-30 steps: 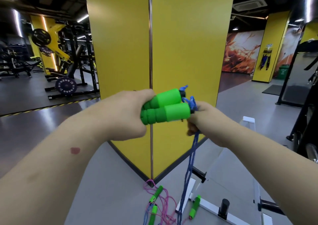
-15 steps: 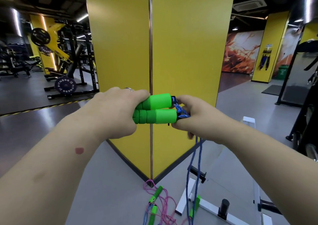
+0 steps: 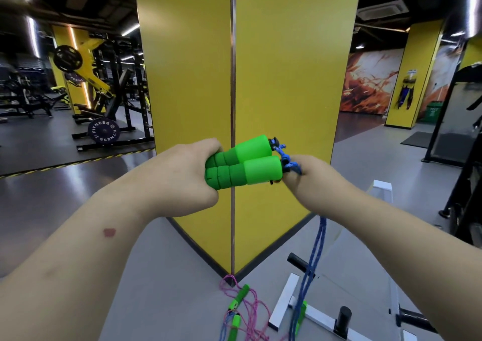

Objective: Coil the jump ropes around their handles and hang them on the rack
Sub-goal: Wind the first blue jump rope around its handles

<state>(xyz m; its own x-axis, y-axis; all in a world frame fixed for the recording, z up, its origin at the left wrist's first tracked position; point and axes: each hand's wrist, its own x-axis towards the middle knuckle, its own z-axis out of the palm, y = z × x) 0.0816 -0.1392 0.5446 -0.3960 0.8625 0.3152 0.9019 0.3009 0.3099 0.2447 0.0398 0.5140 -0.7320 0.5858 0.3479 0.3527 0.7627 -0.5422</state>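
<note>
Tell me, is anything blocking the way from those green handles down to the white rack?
Nothing visible blocks it. The left hand holds the green handles, the right hand pinches the blue rope, which hangs freely down to the white rack below.

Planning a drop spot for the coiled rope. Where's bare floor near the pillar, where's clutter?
Free: grey floor left of the yellow pillar, under the left forearm. Crowded: at the pillar's foot lie pink rope and green-handled ropes; right of them the white rack with black pegs, and the blue rope hanging from the right hand.
</note>
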